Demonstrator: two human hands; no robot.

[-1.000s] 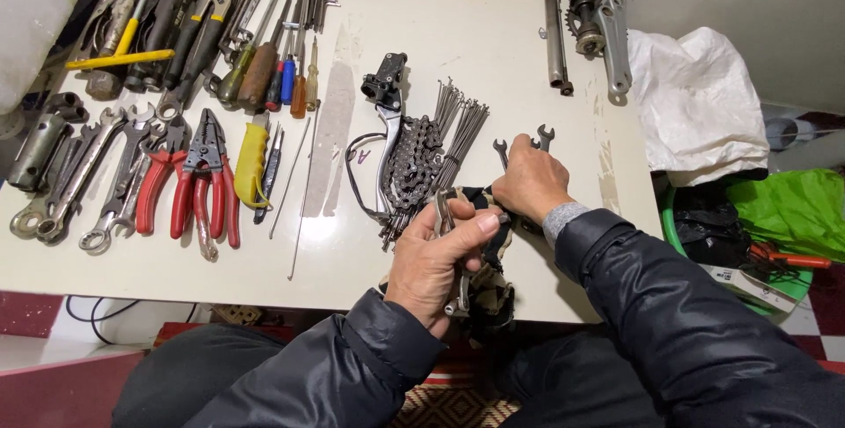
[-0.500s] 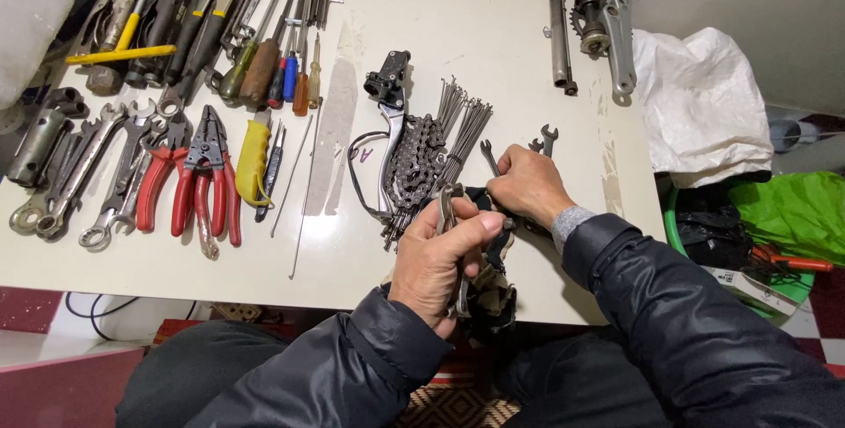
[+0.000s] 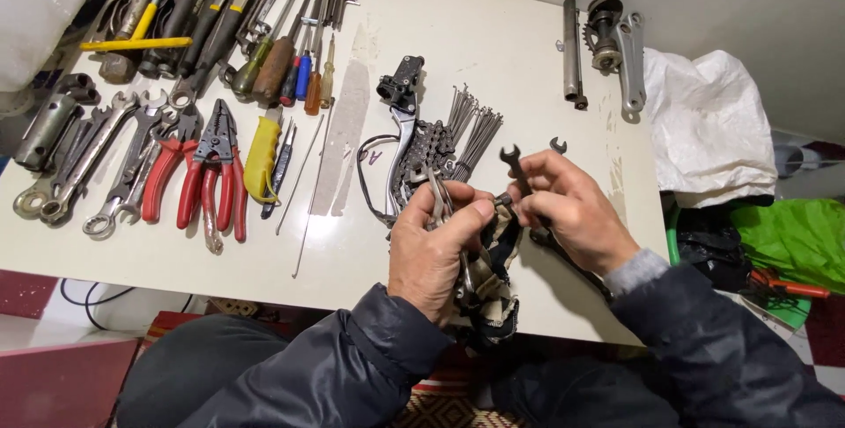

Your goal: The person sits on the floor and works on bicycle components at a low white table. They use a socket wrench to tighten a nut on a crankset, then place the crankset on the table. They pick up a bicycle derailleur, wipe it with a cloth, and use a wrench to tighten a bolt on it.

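Looking down from the head camera, both hands meet at the near edge of the white worktop [image 3: 493, 49]. The left hand [image 3: 436, 252] is closed around a small metal part wrapped in a dirty rag [image 3: 493, 291], which hangs over the worktop edge. The right hand [image 3: 572, 212] is closed on a small open-end spanner [image 3: 516, 168], its forked head pointing away from the person, just beside the left thumb. A bicycle chain [image 3: 422, 159] and a bundle of spokes [image 3: 475, 129] lie just beyond the hands. Red-handled pliers [image 3: 211, 181] and wrenches [image 3: 88, 159] lie well apart at the left. A white bag [image 3: 704, 120] sits at the right.
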